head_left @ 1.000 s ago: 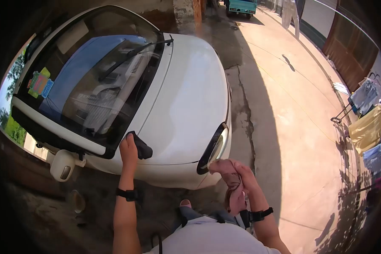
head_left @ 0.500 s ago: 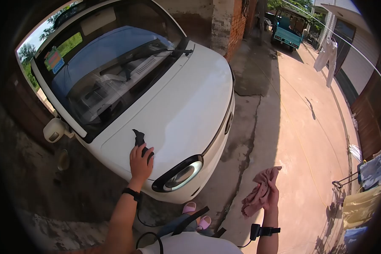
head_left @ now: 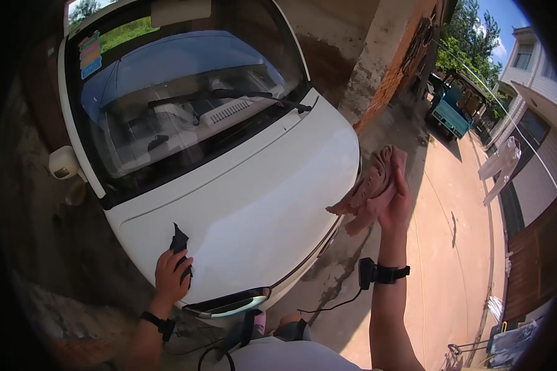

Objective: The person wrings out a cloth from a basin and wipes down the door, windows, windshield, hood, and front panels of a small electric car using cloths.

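The white car's hood (head_left: 254,204) lies in front of me, below its windshield (head_left: 185,93). Near the hood's front left corner, my left hand (head_left: 172,276) rests over a black cloth (head_left: 179,240), with its fingers closed on it and one end sticking out past them. My right hand (head_left: 397,207) is raised beside the far right edge of the hood and grips a crumpled pink cloth (head_left: 377,179), which hangs to the left of the fingers. The headlight (head_left: 235,303) is just right of my left hand, low on the car's front.
A side mirror (head_left: 64,163) sticks out at the left. Behind the hood stands a brick and plaster pillar (head_left: 377,68). A teal cargo vehicle (head_left: 453,114) is farther up the lane. Clothes (head_left: 504,164) hang on a line at the right.
My right hand has risen with the pink cloth from low at the right to beside the hood. My left hand has moved onto the hood's front corner with the black cloth. The view has turned.
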Demonstrator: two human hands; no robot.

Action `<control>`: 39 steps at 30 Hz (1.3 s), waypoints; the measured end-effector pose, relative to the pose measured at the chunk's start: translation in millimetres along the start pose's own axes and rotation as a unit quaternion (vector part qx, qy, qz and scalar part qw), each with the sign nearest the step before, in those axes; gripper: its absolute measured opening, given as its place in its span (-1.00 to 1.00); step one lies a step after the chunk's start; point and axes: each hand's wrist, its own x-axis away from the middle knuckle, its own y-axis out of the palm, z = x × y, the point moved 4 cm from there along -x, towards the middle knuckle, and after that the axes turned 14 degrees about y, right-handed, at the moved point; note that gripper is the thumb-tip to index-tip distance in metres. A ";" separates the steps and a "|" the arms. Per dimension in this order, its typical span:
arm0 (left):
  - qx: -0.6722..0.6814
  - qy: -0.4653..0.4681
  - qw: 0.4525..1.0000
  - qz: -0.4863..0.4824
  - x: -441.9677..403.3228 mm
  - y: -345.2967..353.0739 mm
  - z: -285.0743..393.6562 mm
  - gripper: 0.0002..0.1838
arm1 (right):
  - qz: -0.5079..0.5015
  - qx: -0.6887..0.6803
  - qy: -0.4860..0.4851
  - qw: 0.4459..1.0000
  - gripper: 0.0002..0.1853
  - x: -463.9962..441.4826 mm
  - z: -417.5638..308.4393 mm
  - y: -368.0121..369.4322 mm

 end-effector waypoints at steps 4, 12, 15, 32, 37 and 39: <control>-0.015 -0.001 1.000 -0.005 -0.2 -5.0 3.0 -0.52 | 0.104 0.044 0.077 0.991 -0.40 -145.1 41.2 -35.7; -0.080 -0.079 0.990 -0.081 12.0 -7.0 7.0 -0.57 | 0.003 0.583 0.001 0.812 -0.29 -338.0 153.1 -111.3; -0.087 -0.079 0.989 -0.089 18.6 -6.8 5.7 -0.57 | -0.010 0.811 -0.152 0.565 -0.42 -360.4 178.4 -126.9; -0.059 -0.050 0.996 -0.053 9.5 -8.4 6.4 -0.56 | 0.261 0.632 -0.130 0.718 -0.38 -330.9 301.4 10.7; -0.086 -0.029 0.996 -0.026 2.4 -7.0 9.3 -0.58 | -0.007 0.585 -0.192 0.788 -0.33 -196.6 441.5 183.2; -0.126 -0.040 0.991 -0.015 13.0 0.5 11.5 -0.58 | -0.286 0.472 -0.015 0.834 -0.42 -149.7 519.2 260.2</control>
